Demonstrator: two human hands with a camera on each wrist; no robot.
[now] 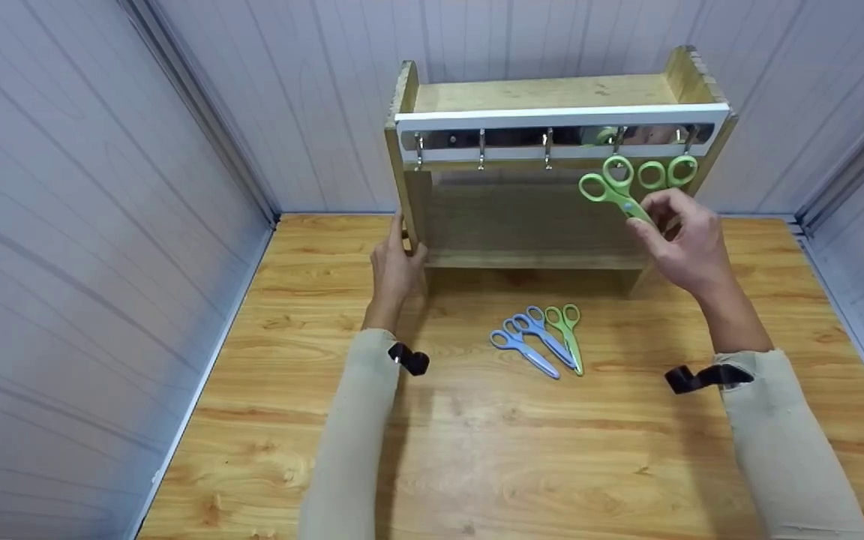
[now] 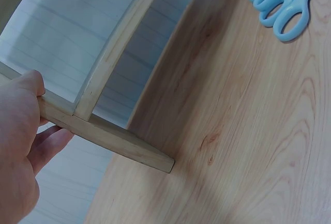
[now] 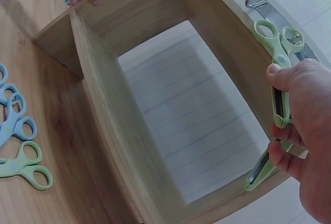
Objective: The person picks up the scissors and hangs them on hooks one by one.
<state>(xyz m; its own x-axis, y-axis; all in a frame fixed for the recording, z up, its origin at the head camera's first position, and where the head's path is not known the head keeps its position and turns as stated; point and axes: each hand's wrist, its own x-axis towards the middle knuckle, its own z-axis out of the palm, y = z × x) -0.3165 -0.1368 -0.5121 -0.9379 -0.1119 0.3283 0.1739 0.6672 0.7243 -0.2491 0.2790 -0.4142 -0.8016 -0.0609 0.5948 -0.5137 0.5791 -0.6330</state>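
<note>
My right hand (image 1: 691, 240) pinches green scissors (image 1: 629, 208) by the blade end, handle loops upward. One loop is close to the second hook from the right on a wooden rack (image 1: 537, 94); whether it touches the hook I cannot tell. Other green scissors (image 1: 670, 181) hang at the rightmost hook; in the right wrist view their blade end (image 3: 260, 173) shows below my fingers. At the rack's left side panel, my left hand (image 1: 394, 266) grips the wood, thumb on one side and fingers on the other (image 2: 49, 149).
Two blue scissors (image 1: 528, 350) and one green pair (image 1: 568, 330) lie close together on the wooden tabletop (image 1: 477, 450) in front of the rack. Several metal hooks line the rack's white-edged strip (image 1: 563, 116). Panelled walls (image 1: 327, 97) enclose the back and sides.
</note>
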